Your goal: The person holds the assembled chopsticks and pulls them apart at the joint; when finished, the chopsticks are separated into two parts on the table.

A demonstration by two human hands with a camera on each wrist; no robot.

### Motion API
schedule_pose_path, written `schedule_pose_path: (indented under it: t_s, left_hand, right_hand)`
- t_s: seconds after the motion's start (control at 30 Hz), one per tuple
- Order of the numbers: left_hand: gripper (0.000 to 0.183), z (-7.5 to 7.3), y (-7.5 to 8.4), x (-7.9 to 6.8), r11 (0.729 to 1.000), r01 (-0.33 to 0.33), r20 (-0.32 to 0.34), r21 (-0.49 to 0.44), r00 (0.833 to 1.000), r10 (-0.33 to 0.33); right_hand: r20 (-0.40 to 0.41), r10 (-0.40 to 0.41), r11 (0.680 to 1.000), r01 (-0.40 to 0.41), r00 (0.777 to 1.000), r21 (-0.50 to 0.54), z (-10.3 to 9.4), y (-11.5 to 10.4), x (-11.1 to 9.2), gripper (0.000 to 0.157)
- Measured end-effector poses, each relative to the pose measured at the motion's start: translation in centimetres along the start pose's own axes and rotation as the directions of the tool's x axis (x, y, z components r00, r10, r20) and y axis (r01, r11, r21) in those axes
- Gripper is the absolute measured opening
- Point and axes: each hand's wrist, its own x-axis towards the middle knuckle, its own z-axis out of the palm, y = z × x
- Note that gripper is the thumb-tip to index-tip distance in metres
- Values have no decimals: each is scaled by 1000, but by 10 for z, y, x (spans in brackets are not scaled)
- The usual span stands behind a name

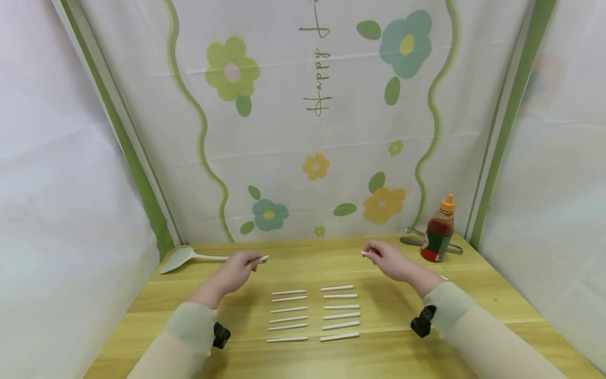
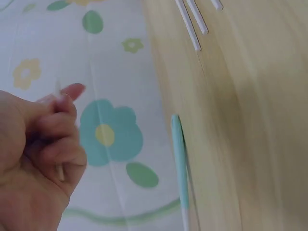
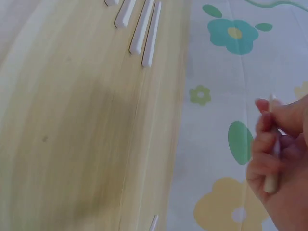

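My left hand [image 1: 240, 269] pinches a slim white stick [image 1: 265, 258] above the back left of the table. In the left wrist view its curled fingers cover most of the stick; a short end shows below them. At the back right, my right hand [image 1: 390, 261] grips another white stick [image 3: 271, 184], its thicker end poking out beneath the fingers in the right wrist view. Between the forearms, several white sticks lie in two columns. The left column [image 1: 289, 309] has thinner sticks with narrowed tips; those in the right column [image 1: 342, 307] look chunkier and blunt.
A pale spatula [image 1: 179, 259] lies at the back left, its handle running behind my left hand. Back right stands a red sauce bottle [image 1: 437, 234] with an orange cap, beside metal utensils [image 1: 411, 240]. One small white piece [image 1: 443, 277] lies by my right forearm. A flowered curtain [image 1: 293, 126] borders the table.
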Motion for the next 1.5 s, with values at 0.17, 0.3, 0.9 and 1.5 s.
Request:
schedule_pose_path:
  t_s: [0.17,0.3,0.9,1.5]
  left_hand:
    - [13,24,1,21,999,-41,97,15,995,39]
    - [10,52,-4,34,996,-56,116,63,992,49]
    - [16,84,-15,41,984,-37,137,175,990,13]
    - [17,85,-17,37,983,-21,134,182,991,-3]
  right_hand:
    - [108,-24,1000,24,994,-1,26,-2,21,10]
    - [107,-11,999,15,994,-42,56,-6,34,6]
    - [136,42,992,-25,990,-124,89,-12,39,10]
    - [-112,326,812,-339,939,-474,-48,110,-32,4]
